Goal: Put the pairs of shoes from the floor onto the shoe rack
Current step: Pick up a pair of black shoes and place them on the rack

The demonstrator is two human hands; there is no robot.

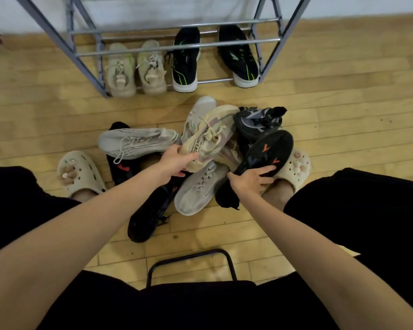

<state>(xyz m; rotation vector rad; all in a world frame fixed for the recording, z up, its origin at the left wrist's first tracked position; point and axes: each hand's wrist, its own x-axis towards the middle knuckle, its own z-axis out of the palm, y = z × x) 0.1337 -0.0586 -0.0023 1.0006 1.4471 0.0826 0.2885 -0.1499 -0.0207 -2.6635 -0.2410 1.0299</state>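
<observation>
1. The person sat over a heap of shoes on the wooden floor (343,103), both bare arms reaching down into it, feet in cream clogs either side of the pile.
2. The left hand (174,163) curled round the heel end of a beige sneaker (210,136) lying on top of the heap; gripping there probably let it come free without dragging its neighbours.
3. The right hand (250,179) gripped the edge of a black shoe with orange marks (270,151), tipped on its side against the right foot, likely to move it off whatever it covered.
4. Its probable mate, another black shoe (148,217), lay nearer the person, partly beneath a grey sneaker (200,191), so the pairs were mixed.
5. A white-grey sneaker (136,141) lay on its side to the left, and a black-and-grey knit shoe (258,120) sat at the far right of the heap.
6. The shoe rack (177,46) stood beyond the heap, its lowest rails carrying a cream pair (136,67) and a black pair with green stripes (186,60), toes towards the person, set side by side as pairs.
</observation>
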